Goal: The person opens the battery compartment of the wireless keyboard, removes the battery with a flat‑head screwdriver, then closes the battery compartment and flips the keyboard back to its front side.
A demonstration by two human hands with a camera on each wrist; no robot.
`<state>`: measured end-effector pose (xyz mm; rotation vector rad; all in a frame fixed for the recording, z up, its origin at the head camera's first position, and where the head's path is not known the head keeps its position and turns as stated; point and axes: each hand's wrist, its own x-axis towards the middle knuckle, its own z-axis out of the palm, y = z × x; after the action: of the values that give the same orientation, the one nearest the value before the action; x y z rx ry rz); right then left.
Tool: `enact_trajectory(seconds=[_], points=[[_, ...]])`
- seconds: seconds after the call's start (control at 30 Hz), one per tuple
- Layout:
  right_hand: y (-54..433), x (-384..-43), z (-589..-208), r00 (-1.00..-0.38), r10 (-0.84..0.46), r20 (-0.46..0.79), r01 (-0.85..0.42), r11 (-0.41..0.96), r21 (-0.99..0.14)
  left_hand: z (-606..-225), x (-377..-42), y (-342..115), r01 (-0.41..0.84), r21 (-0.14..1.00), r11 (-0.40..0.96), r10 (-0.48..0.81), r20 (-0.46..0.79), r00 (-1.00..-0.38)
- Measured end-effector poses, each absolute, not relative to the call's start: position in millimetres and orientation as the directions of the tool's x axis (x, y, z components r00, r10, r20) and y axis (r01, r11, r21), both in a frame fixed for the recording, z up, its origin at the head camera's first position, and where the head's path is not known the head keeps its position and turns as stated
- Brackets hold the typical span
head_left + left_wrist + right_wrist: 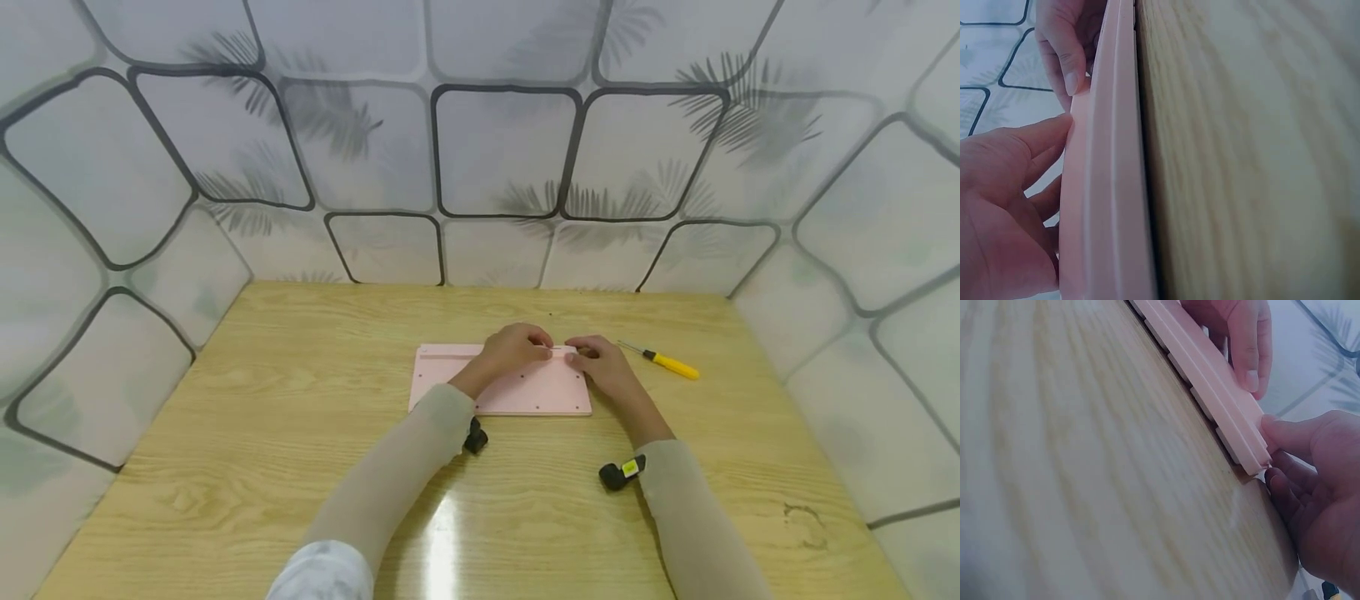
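A pink keyboard (495,392) lies face down on the table, its flat back with small dark screw holes upward; keys show beneath its edge in the right wrist view. My left hand (513,348) reaches across it, thumb and fingers pinching at the far edge, left of the far right corner. At that corner my right hand (606,367) grips the keyboard, with the thumb (1288,434) on the back and the fingers curled about the end. Both hands' fingertips partly hide the far edge.
A screwdriver (671,364) with a yellow handle lies right of the keyboard, its tip toward my right hand. A tiny dark speck (551,314) sits beyond the far edge. The wooden table (225,417) meets patterned walls (495,150) at the back and sides.
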<state>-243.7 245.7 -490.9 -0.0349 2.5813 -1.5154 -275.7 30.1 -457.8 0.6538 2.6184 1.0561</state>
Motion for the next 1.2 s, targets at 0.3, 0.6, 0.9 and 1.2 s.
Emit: enact_trajectory(seconds=[0.3, 0.6, 0.9, 1.2], points=[[246, -242, -492, -0.991, -0.092, -0.099, 0.037, 0.517, -0.855, -460, -276, 36, 0.305, 0.678, 0.669, 0.454, -0.047, -0.890], [248, -240, -491, -0.991, -0.100, -0.085, 0.016, 0.546, -0.838, -461, -275, 40, 0.307, 0.659, 0.687, 0.445, -0.047, -0.894], [247, -240, -492, -0.992, -0.094, -0.086, 0.021, 0.543, -0.839, -460, -276, 43, 0.270, 0.664, 0.697, 0.424, -0.079, -0.902], [245, -241, -491, -0.993, -0.102, -0.064, -0.002, 0.545, -0.838, -462, -279, 42, 0.245, 0.687, 0.685, 0.414, -0.090, -0.906]])
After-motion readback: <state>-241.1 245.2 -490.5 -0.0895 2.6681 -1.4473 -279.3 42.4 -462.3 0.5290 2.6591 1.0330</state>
